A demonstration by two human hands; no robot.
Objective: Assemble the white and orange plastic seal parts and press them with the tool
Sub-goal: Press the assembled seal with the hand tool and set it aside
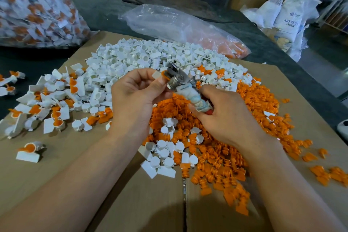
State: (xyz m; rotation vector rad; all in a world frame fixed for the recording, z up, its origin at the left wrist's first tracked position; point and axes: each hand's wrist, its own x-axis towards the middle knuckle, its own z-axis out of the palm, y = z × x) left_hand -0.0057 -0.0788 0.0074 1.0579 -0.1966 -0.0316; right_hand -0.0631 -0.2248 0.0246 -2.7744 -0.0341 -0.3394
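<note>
Person is pressing a seal in the hand tool, mid-air over the parts piles.

Left hand point(135, 90) is pinching the white and orange seal point(159, 75) between thumb and fingertips, holding it against the metal head of the tool point(174, 71). Right hand point(226, 117) is wrapping its fingers round the taped handle point(198, 99). The tool's long axis is running from near right at the handle to far left at the head, so the seal is sitting far left of the right hand and right at the left hand's fingertips. Whether the jaws are fully closing on the seal cannot be told. Likely squeeze is coming from the right hand. White parts point(143, 56) are lying far, orange parts point(226, 156) near right, assembled seals point(56, 103) left, all on cardboard point(94, 184).
</note>
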